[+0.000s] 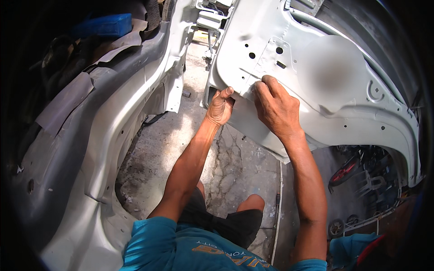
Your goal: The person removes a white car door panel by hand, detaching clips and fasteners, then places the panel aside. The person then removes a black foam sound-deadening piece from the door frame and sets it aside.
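A bare silver-white car door, with several round and slotted holes in its inner panel, stands open in front of me. At the door's lower left corner, my left hand grips the edge beside a dark opening. Its thumb rests on the near face, and its other fingers are partly hidden by the metal. My right hand is closed against the panel a little to the right, below a small dark hole. Its fingers are curled in a pinch, and whatever lies between them is hidden.
The pale car body frame curves along my left, with a blue object at its far end. Cracked concrete floor lies below. A thin pale pipe runs along it. Small wheels and blue-green cloth show at lower right.
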Motion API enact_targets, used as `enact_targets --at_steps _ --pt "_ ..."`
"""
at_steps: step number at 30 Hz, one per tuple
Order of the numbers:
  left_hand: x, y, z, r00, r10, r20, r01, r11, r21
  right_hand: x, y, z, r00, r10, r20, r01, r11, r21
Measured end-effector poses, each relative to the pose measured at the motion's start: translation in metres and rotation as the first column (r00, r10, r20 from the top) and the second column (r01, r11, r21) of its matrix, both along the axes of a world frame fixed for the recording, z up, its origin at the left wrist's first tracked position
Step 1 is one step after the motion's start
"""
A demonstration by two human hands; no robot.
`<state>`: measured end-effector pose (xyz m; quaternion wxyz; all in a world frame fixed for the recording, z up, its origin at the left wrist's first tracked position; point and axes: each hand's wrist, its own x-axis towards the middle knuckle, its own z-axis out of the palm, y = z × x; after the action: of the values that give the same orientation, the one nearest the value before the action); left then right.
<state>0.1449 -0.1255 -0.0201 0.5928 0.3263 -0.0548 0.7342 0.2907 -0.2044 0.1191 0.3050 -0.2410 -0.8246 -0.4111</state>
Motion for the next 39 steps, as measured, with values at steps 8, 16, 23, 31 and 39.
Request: enact_targets --at_steps 8,16,23,31,39 --pt "-0.001 0.011 -0.006 0.995 -0.095 0.03 0.094 0.995 0.026 0.004 0.004 0.0 0.997 0.0 0.075 0.002 1.0 -0.02" --pt "-0.005 0.011 -0.006 0.994 -0.11 0.006 0.11 0.994 -0.005 0.0 0.007 -0.001 0.998 -0.03 0.056 0.03 1.0 0.01" --pt "-0.009 0.005 0.001 0.993 -0.103 -0.05 0.101 0.994 -0.033 -0.002 0.008 -0.008 0.995 -0.087 0.038 0.082 0.99 0.115" --pt "-0.013 0.0 0.008 0.991 -0.13 -0.015 0.13 0.992 0.0 -0.007 -0.006 0.0 0.999 -0.037 -0.04 0.036 0.999 -0.037" --pt "-0.003 0.039 -0.012 0.986 -0.162 0.032 0.16 0.985 0.072 0.074 -0.064 -0.119 0.968 -0.035 -0.248 -0.085 0.886 -0.456"
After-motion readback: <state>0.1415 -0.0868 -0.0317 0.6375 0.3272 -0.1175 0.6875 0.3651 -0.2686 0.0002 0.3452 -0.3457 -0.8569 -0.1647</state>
